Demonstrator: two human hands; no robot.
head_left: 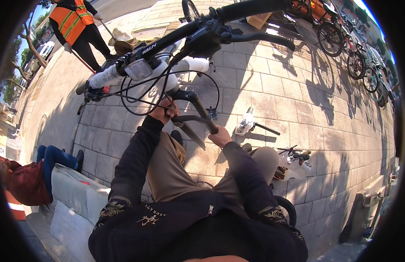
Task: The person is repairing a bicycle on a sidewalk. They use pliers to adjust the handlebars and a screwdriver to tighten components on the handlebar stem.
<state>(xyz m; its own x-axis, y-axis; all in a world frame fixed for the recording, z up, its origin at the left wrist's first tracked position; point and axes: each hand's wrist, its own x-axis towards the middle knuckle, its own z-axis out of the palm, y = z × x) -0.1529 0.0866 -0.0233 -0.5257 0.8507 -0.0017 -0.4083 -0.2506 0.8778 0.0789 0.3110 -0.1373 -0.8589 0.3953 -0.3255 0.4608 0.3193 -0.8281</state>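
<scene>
A bicycle with a black handlebar [250, 10] stands in front of me, its front end turned across my view. Below its white head tube [169, 82] hangs a black suspension fork [194, 99] with no wheel between its legs. My right hand [220, 136] wraps round the lower part of the fork's right leg, beside the curved arch. My left hand [165, 111] is closed at the fork's left leg, just under the crown; its fingertips are partly hidden. Looping black cables [143, 98] and a clear front reflector [138, 69] hang above my left hand.
A plastic-wrapped saddle with its seat post [246, 122] lies on the paving at right, near a tray of tools [294, 163]. Parked bicycles [331, 38] line the far right. A person in an orange vest [71, 19] stands far left. Another person sits by a pale sofa [71, 187].
</scene>
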